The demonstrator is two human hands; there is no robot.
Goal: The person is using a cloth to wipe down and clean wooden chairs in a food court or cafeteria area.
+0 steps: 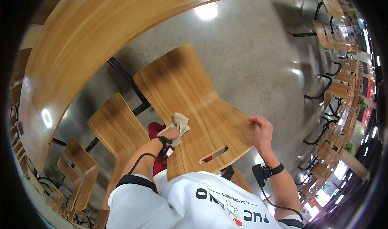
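Right below me is a bent-plywood chair [194, 107] with a wood-grain finish and a slot-shaped handle hole in its backrest. My left hand [171, 133] grips a pale cloth [181, 123] against the chair's left edge, near where backrest and seat meet. Part of that hand's fingers is hidden by the cloth. At the opposite edge of the backrest, my right hand [262, 129] has its fingers curled onto the rim. Both wrists carry strapped-on black devices with cables.
A long wooden table [100, 32] curves across the upper left. Another plywood chair [118, 123] stands to the left, joined by black metal bars [130, 83]. Farther rows of chairs [338, 89] line the right side. Grey floor [242, 47] shows between them.
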